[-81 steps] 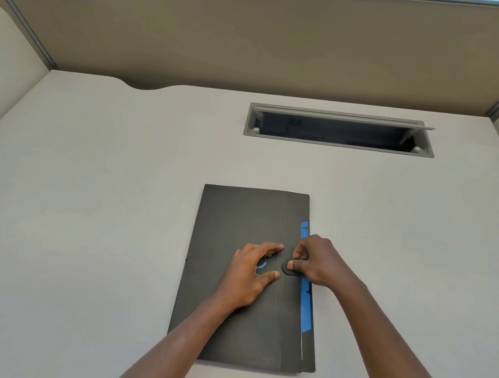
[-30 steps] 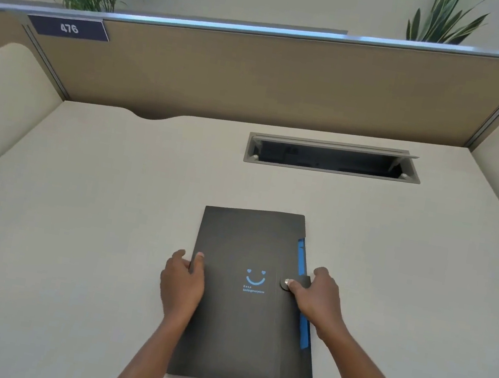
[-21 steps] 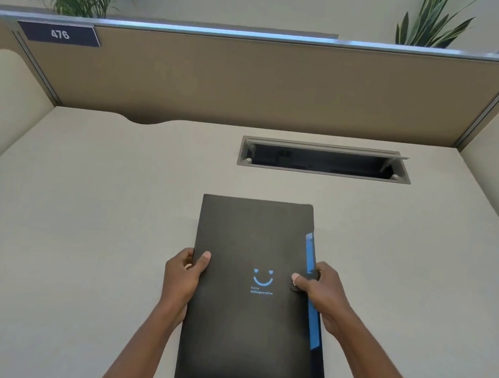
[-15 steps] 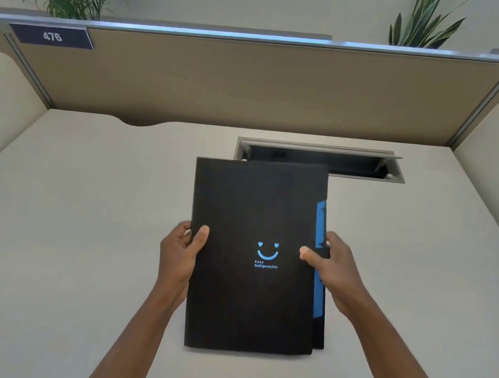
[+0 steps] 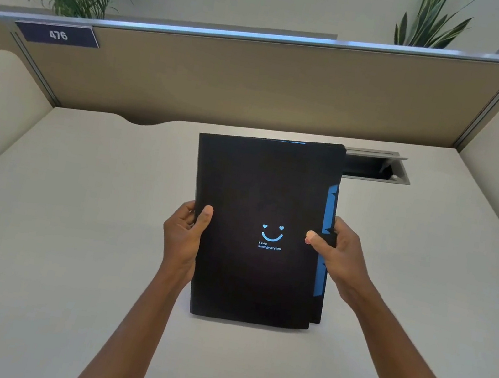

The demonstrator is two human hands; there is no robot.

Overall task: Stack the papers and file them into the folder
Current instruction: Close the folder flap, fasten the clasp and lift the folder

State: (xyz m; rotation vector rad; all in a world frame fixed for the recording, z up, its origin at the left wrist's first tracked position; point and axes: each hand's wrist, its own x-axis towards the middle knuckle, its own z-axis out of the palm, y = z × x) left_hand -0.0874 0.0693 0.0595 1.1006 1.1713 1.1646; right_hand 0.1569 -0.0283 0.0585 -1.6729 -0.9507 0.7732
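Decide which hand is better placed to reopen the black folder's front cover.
The right hand: it grips the folder at its opening edge, beside the blue tabs. The left hand holds the spine side.

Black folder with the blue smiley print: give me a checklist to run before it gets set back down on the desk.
1. Grip: left hand on the left edge and right hand on the right edge of the black folder with the blue smiley print: ok.
2. Folder shut, cover flat: ok.
3. Clasp fastened: cannot tell, the right thumb covers that spot.
4. Papers fully inside: cannot tell; only blue divider tabs show at the right edge.
5. Loose sheets left on the cream desk: none in view, ok.
6. Open grey cable tray behind the folder, keep clear of it: ok.
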